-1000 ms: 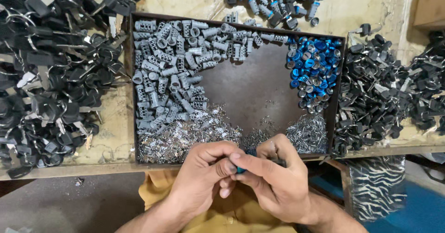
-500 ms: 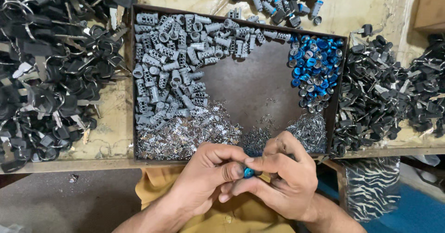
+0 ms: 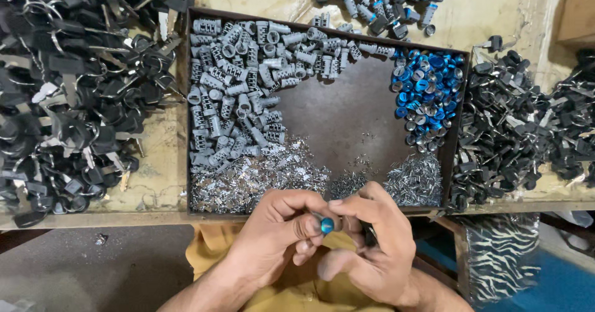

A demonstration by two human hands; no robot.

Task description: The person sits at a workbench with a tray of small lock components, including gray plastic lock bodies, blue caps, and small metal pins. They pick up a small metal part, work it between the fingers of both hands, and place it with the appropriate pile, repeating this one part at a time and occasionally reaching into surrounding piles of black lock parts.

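Fingers of the left hand [image 3: 273,237] and right hand [image 3: 365,244] pinch one small blue-capped metal cylinder [image 3: 326,225] between them, just off the near edge of the shallow dark tray [image 3: 347,120]. A loosened grip could drop it below the worktop [image 3: 155,182].

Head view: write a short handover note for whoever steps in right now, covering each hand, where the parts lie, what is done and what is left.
Left hand: pinches a small blue-capped part at its fingertips.
Right hand: closed around the same part from the other side, just below the tray's near edge.
Parts: dark tray holds grey cylinders at left, blue caps at right, small silvery pieces along the near wall. Black-headed keys are piled left of the tray, black parts right of it.
Done: one part is in hand.
Left: the tray piles remain large.
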